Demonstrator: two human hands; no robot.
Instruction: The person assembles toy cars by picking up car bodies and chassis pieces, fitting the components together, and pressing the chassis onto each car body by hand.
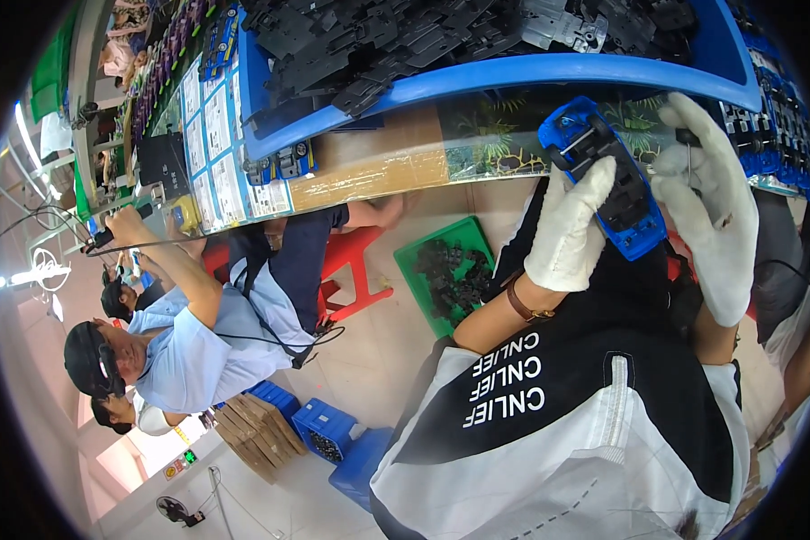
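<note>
Head view: left hand point(567, 232) grips car point(628, 196), thumb point(596, 184) across underside; right hand point(724, 216) holds axle point(690, 166).

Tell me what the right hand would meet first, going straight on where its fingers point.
Likely the near rim of the blue bin, ahead of the right hand; depth is unclear.

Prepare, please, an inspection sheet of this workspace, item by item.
Surface: table, brown area and patterned covering visible.
Job's things: blue toy car, black underside showing; thin axle with black ends.
Clutter: blue bin heaped with black plastic parts; green crate on floor, also holding black parts.
Grips: gloved left grip holds the car; axle lies against gloved right grip, firmness unclear.
Cables: black cable by the co-worker.
Surroundings: co-worker, red stool.
</note>
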